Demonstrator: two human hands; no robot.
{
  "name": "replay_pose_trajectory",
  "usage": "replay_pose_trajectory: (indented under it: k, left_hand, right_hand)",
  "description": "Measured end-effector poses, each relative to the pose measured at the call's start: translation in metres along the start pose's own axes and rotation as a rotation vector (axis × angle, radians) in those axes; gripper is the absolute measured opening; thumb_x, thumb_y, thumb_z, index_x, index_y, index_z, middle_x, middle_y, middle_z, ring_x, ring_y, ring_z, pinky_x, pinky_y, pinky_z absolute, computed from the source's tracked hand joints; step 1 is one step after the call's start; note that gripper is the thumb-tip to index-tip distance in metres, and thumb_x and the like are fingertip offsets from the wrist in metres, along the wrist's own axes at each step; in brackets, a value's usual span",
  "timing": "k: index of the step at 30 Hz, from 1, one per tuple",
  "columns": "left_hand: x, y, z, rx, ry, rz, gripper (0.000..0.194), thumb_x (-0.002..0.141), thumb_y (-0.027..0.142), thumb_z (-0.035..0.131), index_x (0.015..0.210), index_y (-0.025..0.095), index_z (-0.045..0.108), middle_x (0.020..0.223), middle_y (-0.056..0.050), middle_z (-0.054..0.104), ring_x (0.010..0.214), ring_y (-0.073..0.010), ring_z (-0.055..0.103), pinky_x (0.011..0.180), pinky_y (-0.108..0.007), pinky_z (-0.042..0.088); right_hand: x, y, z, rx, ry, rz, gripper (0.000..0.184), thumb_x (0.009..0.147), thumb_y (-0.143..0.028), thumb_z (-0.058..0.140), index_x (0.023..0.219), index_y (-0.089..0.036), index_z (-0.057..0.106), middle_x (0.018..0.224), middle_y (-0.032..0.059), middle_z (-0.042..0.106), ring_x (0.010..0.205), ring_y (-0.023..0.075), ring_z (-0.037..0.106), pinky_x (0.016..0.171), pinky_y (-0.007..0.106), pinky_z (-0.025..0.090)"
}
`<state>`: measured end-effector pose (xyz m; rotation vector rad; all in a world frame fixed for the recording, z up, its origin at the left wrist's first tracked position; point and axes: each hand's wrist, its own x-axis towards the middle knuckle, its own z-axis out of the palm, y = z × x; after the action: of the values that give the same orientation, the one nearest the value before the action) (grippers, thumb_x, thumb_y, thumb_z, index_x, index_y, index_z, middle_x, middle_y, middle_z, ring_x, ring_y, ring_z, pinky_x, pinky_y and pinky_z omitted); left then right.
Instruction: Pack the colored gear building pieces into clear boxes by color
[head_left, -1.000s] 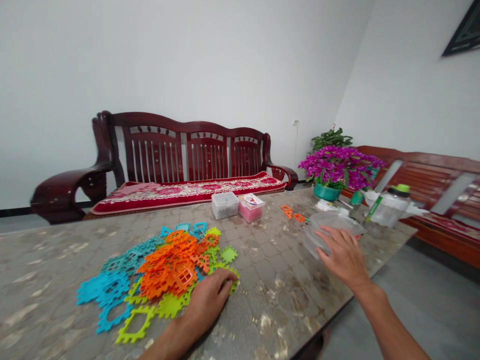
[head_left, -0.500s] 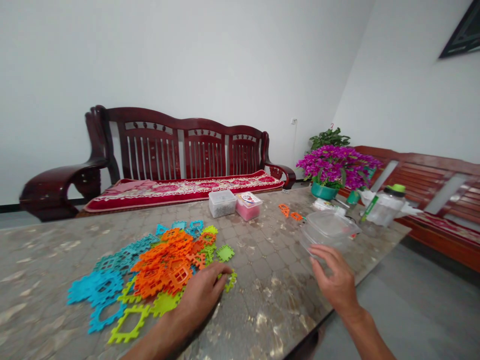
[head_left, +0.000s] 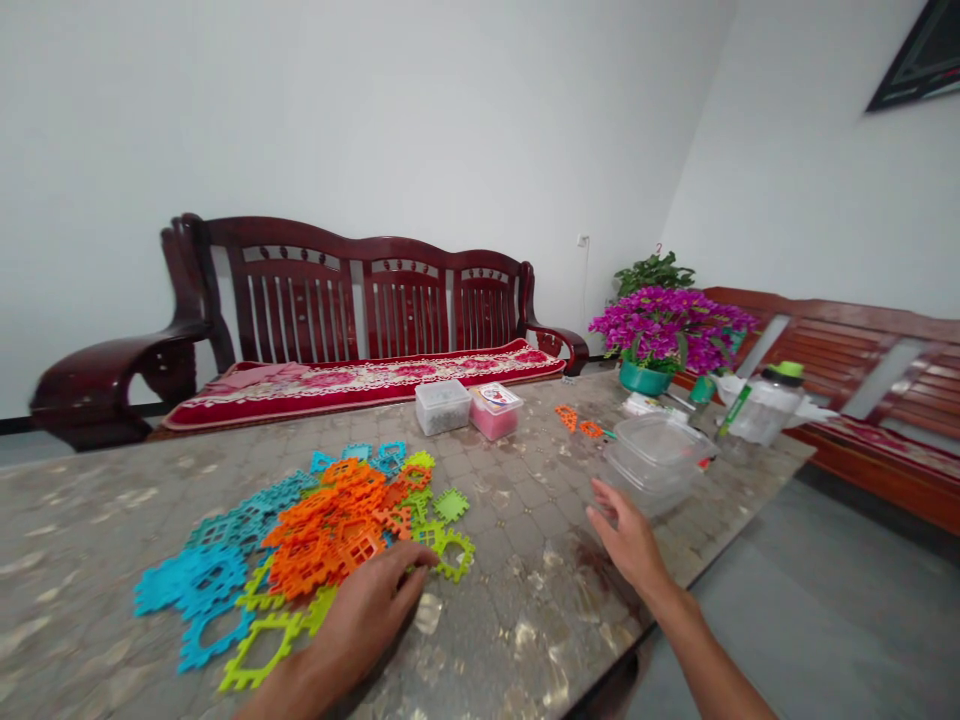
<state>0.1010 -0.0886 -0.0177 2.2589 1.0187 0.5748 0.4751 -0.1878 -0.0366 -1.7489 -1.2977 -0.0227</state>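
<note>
Lime-green foam puzzle piece (head_left: 454,556), a squarish ring with no clear long axis, lies just ahead and right of your left grip (head_left: 361,612), the nearer of your 2 hands. Its curled fingers (head_left: 420,568) touch the orange foam pieces (head_left: 330,535); whether they clench anything cannot be told. Your right grip (head_left: 626,540) is open and empty, just short of the clear plastic food container (head_left: 654,465) on the table (head_left: 525,620), and has drawn back from it since the earlier frame.

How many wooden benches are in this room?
2: one wooden bench stands behind the table, and another wooden bench runs along the right wall. More could be out of view.
</note>
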Motion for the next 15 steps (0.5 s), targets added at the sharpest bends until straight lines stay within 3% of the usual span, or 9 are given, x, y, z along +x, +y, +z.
replay_pose_trajectory:
  k: [5,8,12,15]
  left_hand:
    - [-0.002,-0.009,-0.005,-0.026,0.044,-0.005,0.029,0.09,0.03,0.044,0.097,0.027,0.072,0.1,-0.001,0.077,0.096,-0.0215,0.071,0.087,-0.029,0.053]
    - [-0.008,-0.01,-0.015,-0.023,0.069,0.001,0.028,0.09,0.028,0.044,0.096,0.026,0.072,0.098,-0.002,0.077,0.093,-0.0213,0.071,0.086,-0.03,0.054]
    - [-0.025,-0.014,-0.03,0.152,0.151,0.078,0.027,0.09,0.027,0.05,0.105,0.026,0.072,0.113,-0.006,0.073,0.108,-0.0251,0.066,0.099,-0.039,0.05]
    - [-0.038,-0.022,-0.035,0.394,0.23,-0.007,0.046,0.079,0.032,0.068,0.125,0.029,0.067,0.139,-0.01,0.061,0.133,-0.0366,0.05,0.115,-0.059,0.032]
  right_hand:
    - [-0.001,0.001,0.005,0.018,0.012,0.049,0.045,0.083,-0.044,0.057,0.121,-0.022,0.068,0.118,0.0133,0.072,0.101,0.0285,0.07,0.091,0.049,0.056]
    - [-0.005,-0.001,0.019,0.075,-0.084,0.057,0.043,0.085,-0.044,0.055,0.119,-0.022,0.068,0.116,0.0134,0.073,0.097,0.0276,0.072,0.09,0.048,0.057]
    - [-0.008,-0.022,0.06,0.103,-0.26,-0.072,0.049,0.085,-0.042,0.058,0.132,-0.027,0.06,0.13,0.01,0.068,0.116,0.0276,0.066,0.101,0.051,0.052]
    - [0.0,-0.051,0.101,0.066,-0.353,-0.193,0.06,0.082,-0.04,0.063,0.139,-0.027,0.054,0.142,0.0104,0.059,0.132,0.0293,0.054,0.112,0.054,0.041]
